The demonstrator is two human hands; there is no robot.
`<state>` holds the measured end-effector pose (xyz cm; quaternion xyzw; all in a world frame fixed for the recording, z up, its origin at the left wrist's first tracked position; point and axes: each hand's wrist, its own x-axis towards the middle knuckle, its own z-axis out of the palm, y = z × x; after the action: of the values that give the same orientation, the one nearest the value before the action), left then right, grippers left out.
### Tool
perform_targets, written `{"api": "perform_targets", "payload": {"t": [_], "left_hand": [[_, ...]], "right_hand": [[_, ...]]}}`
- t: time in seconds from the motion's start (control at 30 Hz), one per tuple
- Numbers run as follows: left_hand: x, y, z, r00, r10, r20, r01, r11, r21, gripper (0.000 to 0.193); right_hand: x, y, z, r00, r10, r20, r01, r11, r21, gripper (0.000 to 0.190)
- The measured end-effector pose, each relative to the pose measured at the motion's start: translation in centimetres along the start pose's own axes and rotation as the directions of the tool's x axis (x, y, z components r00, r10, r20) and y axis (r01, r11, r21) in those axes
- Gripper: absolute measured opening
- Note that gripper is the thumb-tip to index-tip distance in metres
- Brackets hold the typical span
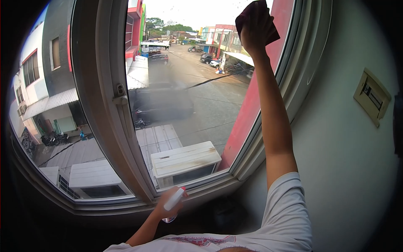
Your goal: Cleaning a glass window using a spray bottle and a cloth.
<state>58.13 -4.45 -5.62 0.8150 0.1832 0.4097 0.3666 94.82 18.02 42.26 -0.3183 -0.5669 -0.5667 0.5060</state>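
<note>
High on the right-hand window pane point(214, 94), my right hand point(253, 30) presses a dark maroon cloth point(273, 35) flat to the glass. That arm is stretched far up along the window's right side. Low down by the sill, my left hand point(165, 201) grips a spray bottle point(174, 199) with a white trigger head and a red nozzle tip. Most of the bottle's body is hidden behind the hand; a clear bit shows below it. A hazy, misted patch point(167, 97) covers the left middle of this pane.
A thick window mullion point(108, 104) with a latch handle point(121, 100) stands at the left. A beaded blind chain point(320, 60) hangs at the right, near a beige wall plate point(372, 97). Outdoors, an air-conditioner unit point(185, 160) sits below the pane. A dark object point(228, 214) lies under the sill.
</note>
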Motion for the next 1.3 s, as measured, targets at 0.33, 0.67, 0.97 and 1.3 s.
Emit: {"api": "perform_targets", "payload": {"t": [0.33, 0.67, 0.97, 1.3], "left_hand": [[-3.5, 0.2, -2.0, 0.971, -0.198, -0.137, 0.188, 0.979, -0.078, 0.027], [-4.7, -0.4, -2.0, 0.977, -0.163, -0.140, 0.155, 0.986, -0.066, 0.028], [-3.7, 0.9, -1.3, 0.985, -0.110, -0.132, 0.111, 0.994, 0.000, 0.030], [-4.8, 2.1, -0.9, 0.983, -0.130, -0.129, 0.134, 0.991, 0.021, 0.030]], "right_hand": [[23.9, -11.4, 8.9, 0.999, 0.038, -0.013, -0.039, 0.995, -0.088, 0.064], [16.4, -19.4, 6.5, 0.987, -0.026, -0.161, 0.031, 0.999, 0.024, 0.062], [-5.5, -32.1, -1.2, 0.976, 0.177, 0.129, -0.201, 0.958, 0.205, 0.062], [4.7, -27.5, 1.0, 1.000, 0.015, 0.012, -0.017, 0.977, 0.211, 0.061]]}}
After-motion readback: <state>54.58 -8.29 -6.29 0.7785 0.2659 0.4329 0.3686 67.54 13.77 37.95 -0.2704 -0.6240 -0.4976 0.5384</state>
